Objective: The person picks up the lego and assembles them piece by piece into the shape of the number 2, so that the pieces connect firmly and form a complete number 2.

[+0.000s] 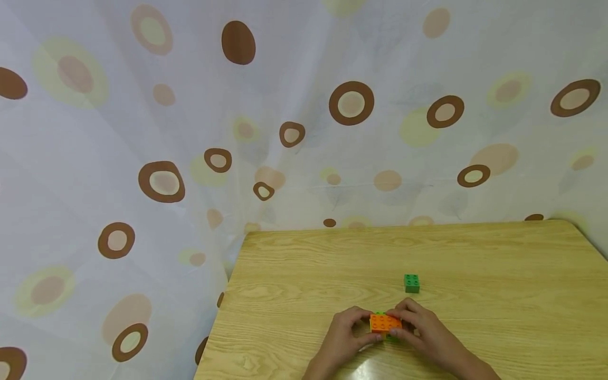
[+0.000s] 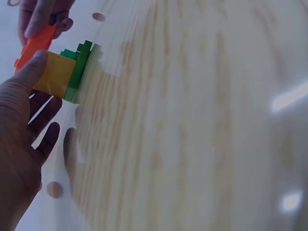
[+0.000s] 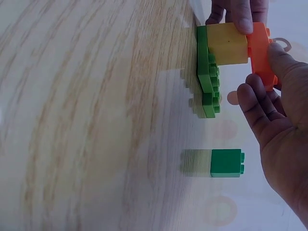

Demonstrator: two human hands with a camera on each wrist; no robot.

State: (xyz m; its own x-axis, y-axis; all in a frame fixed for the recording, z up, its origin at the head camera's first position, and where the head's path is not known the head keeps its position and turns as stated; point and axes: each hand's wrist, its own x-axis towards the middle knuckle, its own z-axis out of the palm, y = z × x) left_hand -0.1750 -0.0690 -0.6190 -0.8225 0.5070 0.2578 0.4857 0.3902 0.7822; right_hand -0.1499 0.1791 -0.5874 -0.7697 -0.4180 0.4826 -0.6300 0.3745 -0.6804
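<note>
An orange brick (image 1: 386, 325) with studs on top sits over a yellow brick (image 3: 227, 44), partly offset from it. Under the yellow brick, a light green studded base piece (image 3: 203, 62) rests on the table and reaches out past it. My left hand (image 1: 345, 333) grips the yellow brick from the left, its thumb up by the seam with the orange one. From the right, my right hand (image 1: 424, 331) pinches the overhanging end of the orange brick between thumb and fingers. Whether the orange brick is pressed fully down, I cannot tell.
A darker green square brick (image 1: 411, 284) stands alone on the wooden table (image 1: 294, 274), just beyond my right hand. Behind the table and along its left side hangs a white curtain (image 1: 304, 174) with brown and yellow circles.
</note>
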